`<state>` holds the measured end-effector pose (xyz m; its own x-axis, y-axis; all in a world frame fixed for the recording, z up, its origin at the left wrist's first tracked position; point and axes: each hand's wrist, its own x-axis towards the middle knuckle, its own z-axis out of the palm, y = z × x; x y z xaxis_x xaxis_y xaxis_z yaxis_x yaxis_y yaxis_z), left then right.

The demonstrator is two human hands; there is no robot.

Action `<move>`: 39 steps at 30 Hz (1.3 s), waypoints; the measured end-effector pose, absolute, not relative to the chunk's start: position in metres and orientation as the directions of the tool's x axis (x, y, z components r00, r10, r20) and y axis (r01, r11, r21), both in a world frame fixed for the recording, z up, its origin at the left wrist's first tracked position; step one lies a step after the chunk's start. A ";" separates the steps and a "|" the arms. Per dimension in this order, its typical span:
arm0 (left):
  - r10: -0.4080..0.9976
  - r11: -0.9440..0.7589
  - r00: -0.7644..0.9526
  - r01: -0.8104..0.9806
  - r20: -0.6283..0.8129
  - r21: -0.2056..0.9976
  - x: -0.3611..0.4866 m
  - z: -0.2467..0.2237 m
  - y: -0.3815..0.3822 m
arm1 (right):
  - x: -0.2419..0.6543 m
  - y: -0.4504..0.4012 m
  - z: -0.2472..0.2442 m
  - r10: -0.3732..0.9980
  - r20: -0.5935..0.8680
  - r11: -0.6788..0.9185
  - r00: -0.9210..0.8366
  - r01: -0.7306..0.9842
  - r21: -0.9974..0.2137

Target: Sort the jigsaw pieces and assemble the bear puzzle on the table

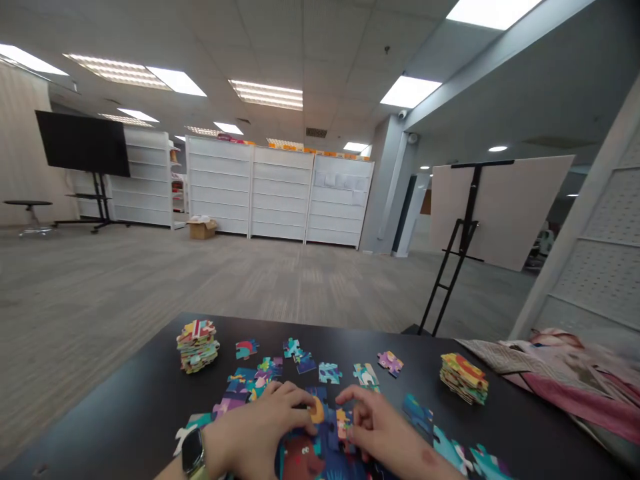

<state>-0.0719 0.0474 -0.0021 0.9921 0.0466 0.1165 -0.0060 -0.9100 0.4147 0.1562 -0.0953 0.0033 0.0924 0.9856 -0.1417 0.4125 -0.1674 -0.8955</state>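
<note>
My left hand (260, 427), with a smartwatch (193, 452) on its wrist, has its fingertips on an orange jigsaw piece (316, 410). My right hand (373, 427) pinches a pink-and-orange jigsaw piece (343, 423) between thumb and fingers. Below both hands lies a joined section of puzzle (300, 460) showing a brown animal, partly hidden by my hands. Loose pieces (330, 373) are scattered across the black table (150, 407). Two stacks of pieces stand at either side, one on the left (197, 345) and one on the right (463, 378).
Patterned pink fabric (565, 380) lies over the table's right side. Beyond the table's far edge are a carpeted floor, a black easel with a board (500, 213), white shelving (280, 193), a cardboard box (203, 229) and a wheeled screen (83, 143).
</note>
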 end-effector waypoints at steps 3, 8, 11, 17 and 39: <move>0.038 -0.906 0.995 -0.007 0.097 0.422 -0.072 0.000 0.047 | 0.161 -0.089 0.000 0.990 -0.117 -0.142 0.081 0.567 -0.811; 0.115 -0.884 0.987 0.049 0.114 0.465 -0.066 0.014 0.033 | 0.167 -0.094 0.006 0.996 -0.027 -0.080 0.083 0.744 -0.663; 0.104 -0.885 0.990 0.049 0.095 0.462 -0.056 0.026 0.020 | 0.165 -0.099 0.009 0.998 0.010 -0.049 0.068 0.802 -0.596; 0.023 -0.895 1.000 0.013 0.018 0.446 -0.044 0.040 0.004 | 0.187 -0.105 0.007 0.993 0.114 0.054 0.023 0.777 -0.628; 0.122 -0.951 0.983 0.075 0.140 0.300 0.001 0.004 -0.006 | 0.270 -0.124 0.012 0.985 -0.046 -0.167 0.166 0.858 -0.486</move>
<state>0.0008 -0.0059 0.0041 0.9825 0.1222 0.1405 0.0754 -0.9510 0.3000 0.2698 -0.1238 0.0123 0.1657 0.9851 -0.0456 0.8581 -0.1668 -0.4857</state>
